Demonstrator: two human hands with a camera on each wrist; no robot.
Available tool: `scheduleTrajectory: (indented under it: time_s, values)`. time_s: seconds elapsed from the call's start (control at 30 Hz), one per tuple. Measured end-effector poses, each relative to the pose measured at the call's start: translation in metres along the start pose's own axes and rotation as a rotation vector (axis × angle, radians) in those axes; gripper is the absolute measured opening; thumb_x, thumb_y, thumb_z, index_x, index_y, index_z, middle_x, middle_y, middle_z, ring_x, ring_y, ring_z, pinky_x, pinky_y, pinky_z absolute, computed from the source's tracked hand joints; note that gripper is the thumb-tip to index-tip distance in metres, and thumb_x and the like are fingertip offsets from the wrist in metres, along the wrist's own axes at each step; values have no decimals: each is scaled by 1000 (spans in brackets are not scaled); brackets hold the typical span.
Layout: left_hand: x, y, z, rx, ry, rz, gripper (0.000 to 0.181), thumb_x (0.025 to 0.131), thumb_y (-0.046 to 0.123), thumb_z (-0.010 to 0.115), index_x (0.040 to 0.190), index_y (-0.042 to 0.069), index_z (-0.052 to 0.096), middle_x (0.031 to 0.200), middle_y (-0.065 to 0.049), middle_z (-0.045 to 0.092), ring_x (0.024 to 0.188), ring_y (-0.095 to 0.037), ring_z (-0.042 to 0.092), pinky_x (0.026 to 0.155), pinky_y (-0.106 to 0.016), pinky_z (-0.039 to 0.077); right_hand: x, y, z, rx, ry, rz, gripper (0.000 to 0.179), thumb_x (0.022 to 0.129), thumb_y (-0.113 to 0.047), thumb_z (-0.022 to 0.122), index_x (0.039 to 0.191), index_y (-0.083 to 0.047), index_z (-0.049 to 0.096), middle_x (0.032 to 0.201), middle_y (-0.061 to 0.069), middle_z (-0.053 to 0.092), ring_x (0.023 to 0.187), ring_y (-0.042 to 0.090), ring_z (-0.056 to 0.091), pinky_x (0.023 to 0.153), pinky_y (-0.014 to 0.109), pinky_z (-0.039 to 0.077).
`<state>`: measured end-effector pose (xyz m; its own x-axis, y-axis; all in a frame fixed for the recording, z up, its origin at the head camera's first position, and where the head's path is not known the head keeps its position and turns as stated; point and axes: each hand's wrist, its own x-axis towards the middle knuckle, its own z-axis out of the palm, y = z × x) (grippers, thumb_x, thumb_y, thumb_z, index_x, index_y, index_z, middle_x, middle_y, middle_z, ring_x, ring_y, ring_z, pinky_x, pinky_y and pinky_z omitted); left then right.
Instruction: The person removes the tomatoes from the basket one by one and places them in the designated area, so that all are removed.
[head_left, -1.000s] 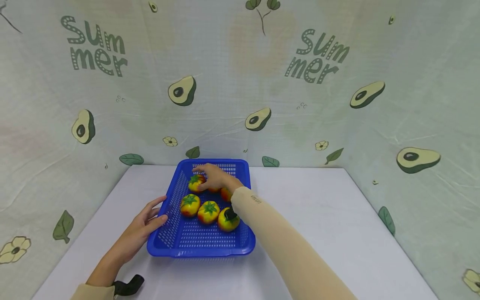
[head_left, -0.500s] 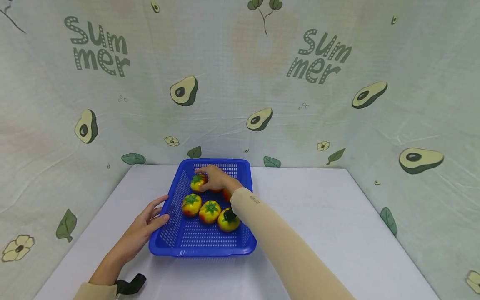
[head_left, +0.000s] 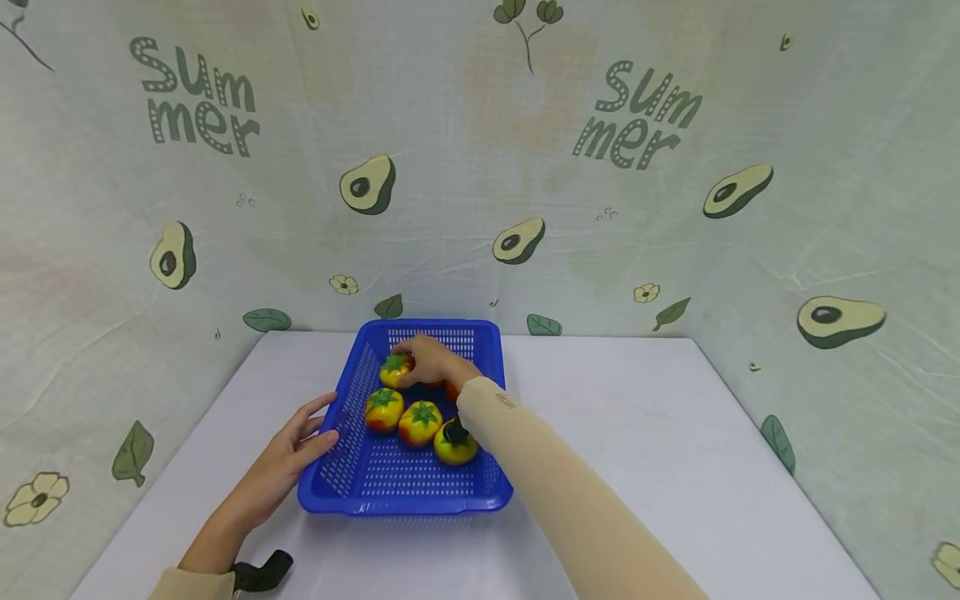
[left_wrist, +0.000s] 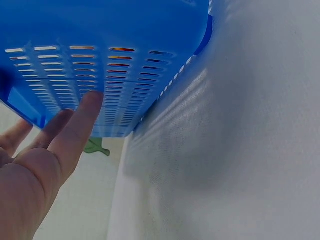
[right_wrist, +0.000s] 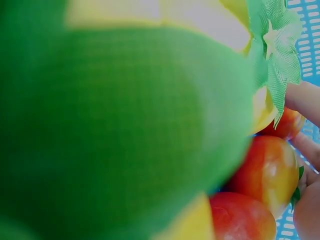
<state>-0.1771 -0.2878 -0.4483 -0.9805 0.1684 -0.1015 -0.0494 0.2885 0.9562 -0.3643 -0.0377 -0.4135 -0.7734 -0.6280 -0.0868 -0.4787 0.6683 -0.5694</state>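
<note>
Toward eleven o'clock in the blue basket (head_left: 427, 506), a fruit (head_left: 393, 372) sits in the person's right hand (head_left: 432, 362), thumb on the near side and fingers curled over the far side, pinching it. It's yellow, with some red by the fingers and a jagged green leaf cap on top.

I count three more fruits in a slanting row: one at nine o'clock (head_left: 384, 411), one near the middle (head_left: 420, 423) and one at four (head_left: 456, 450), all yellow and leaf-capped, the first two blushing red low down. At two o'clock, red fruit (head_left: 452, 392) shows past the right wrist; the hand hides too much for a sure total. Close up, the leaves look like woven cloth and the skins shine.

At the basket's nine o'clock, the left hand (head_left: 288, 448) has its fingers spread, tips at the slotted side, thumb held apart toward the rim. Two beige sleeves (head_left: 570, 483) reach in from five and seven o'clock. One white table (head_left: 615, 417) lies beneath; at twelve, a cloth (head_left: 450, 108) carries two "Summer" prints and five large avocados.
</note>
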Motion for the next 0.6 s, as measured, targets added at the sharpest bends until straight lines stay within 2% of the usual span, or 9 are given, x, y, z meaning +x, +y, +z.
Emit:
scheduleTrajectory:
  time_s: [0.23,0.47,0.6]
  values:
    - [0,-1,1,-3,-5,4,72,111,35,57,171,28,17,168,-27,30,144,-48,47,108,-57,52,-3,-1,-2,19,-13,11,63,97,-22,81,154,-14,57,151,8,59,136,26,55,120,41,43]
    - [0,1,1,5,-5,-4,71,111,37,56,171,28,18,168,-26,32,141,-44,51,107,-52,55,-11,-7,-16,41,7,-37,62,98,-23,79,154,-13,56,151,8,59,138,25,54,120,41,43]
    - [0,0,1,12,2,-4,72,111,37,56,171,28,18,169,-27,30,143,-47,49,108,-55,53,-14,-9,-29,-2,14,-82,61,98,-24,80,154,-13,57,152,9,59,138,25,56,119,39,44]
